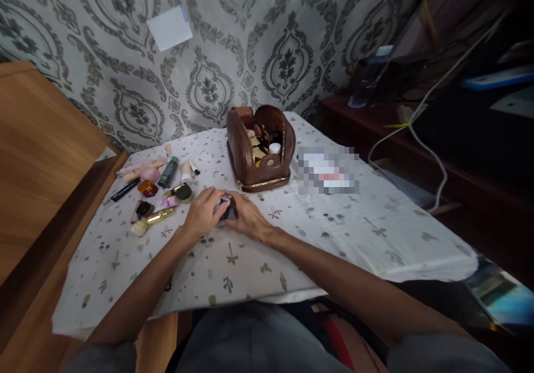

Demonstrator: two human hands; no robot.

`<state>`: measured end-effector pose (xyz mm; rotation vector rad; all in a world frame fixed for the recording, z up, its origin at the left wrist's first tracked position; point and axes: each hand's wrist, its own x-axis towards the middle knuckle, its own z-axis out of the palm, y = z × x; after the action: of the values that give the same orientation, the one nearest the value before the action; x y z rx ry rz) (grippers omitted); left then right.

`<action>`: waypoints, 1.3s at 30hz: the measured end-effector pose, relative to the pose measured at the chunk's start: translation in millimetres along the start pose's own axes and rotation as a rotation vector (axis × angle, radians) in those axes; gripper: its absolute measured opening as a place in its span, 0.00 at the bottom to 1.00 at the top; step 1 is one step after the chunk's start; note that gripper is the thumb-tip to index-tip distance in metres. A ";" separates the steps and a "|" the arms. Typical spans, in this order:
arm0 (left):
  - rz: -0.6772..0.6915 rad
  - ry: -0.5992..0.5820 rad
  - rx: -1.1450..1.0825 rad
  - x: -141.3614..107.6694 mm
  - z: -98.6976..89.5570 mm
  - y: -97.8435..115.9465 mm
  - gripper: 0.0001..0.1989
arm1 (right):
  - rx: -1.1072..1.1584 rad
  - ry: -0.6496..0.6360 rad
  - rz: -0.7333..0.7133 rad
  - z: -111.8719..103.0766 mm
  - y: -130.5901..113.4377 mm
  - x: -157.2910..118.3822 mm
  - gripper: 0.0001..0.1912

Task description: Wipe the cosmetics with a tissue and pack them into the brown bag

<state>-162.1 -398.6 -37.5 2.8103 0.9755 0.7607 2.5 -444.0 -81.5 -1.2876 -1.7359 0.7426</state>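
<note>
Both of my hands meet over the cloth in front of a brown cosmetic bag (241, 149). Between them is a small dark item with a pale edge (227, 211), largely covered by fingers, so its kind does not show. My left hand (205, 211) grips it from the left, its thumb on the near side. From the right, my right hand (249, 217) closes around it with thumb and fingers. The bag stands unzipped, with several cosmetics inside, among them a white-capped jar (274, 148).
Left of my hands lie several cosmetics: a green tube (168, 172), a red-gold jar (147, 188), a pink egg-shaped sponge (150, 174), a gold tube (161, 215). A blurred-out flat object (327, 171) lies right of the bag. A bottle (370, 78) and white cable (438, 181) are farther right.
</note>
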 end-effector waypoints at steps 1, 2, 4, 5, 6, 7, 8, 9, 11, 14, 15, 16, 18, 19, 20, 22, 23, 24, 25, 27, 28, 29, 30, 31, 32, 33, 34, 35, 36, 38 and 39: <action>-0.037 -0.019 0.005 -1.6 -2.7 1.0 0.11 | 0.018 -0.034 0.012 -0.6 -2.5 -1.0 0.38; -0.078 -0.047 0.006 -3.1 -5.5 2.3 0.12 | 0.037 -0.073 0.022 -1.3 -5.3 -2.3 0.40; -0.145 -0.093 0.010 -7.0 -10.7 6.2 0.15 | 0.060 -0.136 0.031 -2.9 -10.0 -5.0 0.41; -0.156 -0.105 0.019 -9.7 -12.6 8.5 0.16 | 0.057 -0.154 0.027 -3.3 -11.5 -6.3 0.41; -0.146 -0.107 0.038 -12.5 -13.9 10.8 0.16 | 0.046 -0.161 0.017 -3.2 -12.1 -7.3 0.41; -0.119 -0.101 0.070 -15.1 -14.4 12.8 0.15 | 0.030 -0.156 0.003 -2.7 -12.0 -8.0 0.40; -0.083 -0.094 0.109 -17.0 -14.0 14.3 0.14 | 0.015 -0.143 -0.016 -1.7 -11.2 -8.5 0.39; -0.053 -0.088 0.151 -17.6 -12.7 15.1 0.14 | 0.003 -0.123 -0.038 -0.5 -9.8 -8.7 0.38; -0.043 -0.079 0.214 -13.7 -8.0 14.2 0.14 | -0.005 -0.077 -0.076 2.1 -6.1 -8.3 0.39; -0.128 -0.062 0.207 4.0 1.2 6.7 0.17 | 0.008 -0.050 -0.056 4.2 -1.3 -6.5 0.44; -0.160 -0.053 0.190 11.0 3.9 3.6 0.18 | 0.016 -0.051 -0.036 4.0 -0.4 -5.8 0.45; -0.187 -0.038 0.170 17.3 6.2 0.7 0.19 | 0.026 -0.051 -0.018 3.5 0.1 -5.2 0.46; -0.222 0.012 0.127 24.9 8.9 -3.3 0.21 | 0.047 -0.050 0.004 1.9 0.1 -4.3 0.46; -0.227 0.043 0.103 25.1 9.3 -4.2 0.22 | 0.057 -0.051 0.011 1.2 -0.2 -3.9 0.47; -0.220 0.071 0.076 22.8 9.1 -4.5 0.22 | 0.064 -0.052 0.020 0.7 -0.4 -3.6 0.47; -0.156 0.098 0.028 11.5 7.5 -4.2 0.21 | 0.062 -0.057 0.041 0.8 -0.6 -3.0 0.47; -0.096 0.093 0.017 3.8 6.5 -4.0 0.19 | 0.057 -0.053 0.050 1.3 -0.3 -2.6 0.47; -0.025 0.080 0.021 -4.0 5.5 -4.1 0.17 | 0.052 -0.047 0.054 1.9 0.1 -2.2 0.45; 0.044 0.064 0.039 -10.9 4.9 -4.4 0.15 | 0.048 -0.042 0.052 2.6 0.6 -1.7 0.44; 0.126 0.042 0.098 -18.5 5.5 -6.0 0.17 | 0.042 -0.035 0.040 3.7 1.6 -0.8 0.42; 0.122 0.039 0.121 -18.2 6.7 -7.1 0.17 | 0.038 -0.031 0.032 4.0 2.1 -0.4 0.41; 0.091 0.042 0.126 -15.1 8.5 -8.3 0.15 | 0.032 -0.027 0.023 4.1 2.5 0.0 0.40; 0.035 0.051 0.101 -9.8 10.6 -9.4 0.14 | 0.022 -0.023 0.016 4.0 2.9 0.3 0.40; -0.033 0.067 0.055 -3.0 12.8 -10.4 0.15 | 0.012 -0.019 0.010 3.9 3.3 0.6 0.40; -0.101 0.090 -0.002 4.3 14.8 -11.2 0.16 | 0.002 -0.017 0.006 4.0 3.9 0.9 0.39; -0.159 0.117 -0.058 11.1 16.5 -11.6 0.18 | -0.005 -0.012 0.004 4.3 4.6 1.3 0.38; -0.202 0.145 -0.105 16.8 17.7 -11.7 0.19 | -0.009 -0.004 0.004 5.0 5.7 1.7 0.37; -0.230 0.168 -0.135 20.7 18.5 -11.4 0.20 | -0.010 0.009 0.002 6.1 6.9 2.2 0.37; -0.243 0.185 -0.152 22.7 18.8 -10.8 0.20 | -0.011 0.029 -0.007 7.4 8.3 2.8 0.37; -0.256 0.206 -0.179 21.7 18.6 -8.6 0.20 | -0.019 0.071 -0.051 10.6 11.0 4.3 0.38; -0.262 0.213 -0.197 19.6 18.1 -7.3 0.21 | -0.024 0.084 -0.079 11.9 11.9 5.0 0.38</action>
<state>-144.3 -379.3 -46.5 2.4098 1.1959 1.0678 -3.1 -435.5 -95.7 -1.2409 -1.7216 0.6158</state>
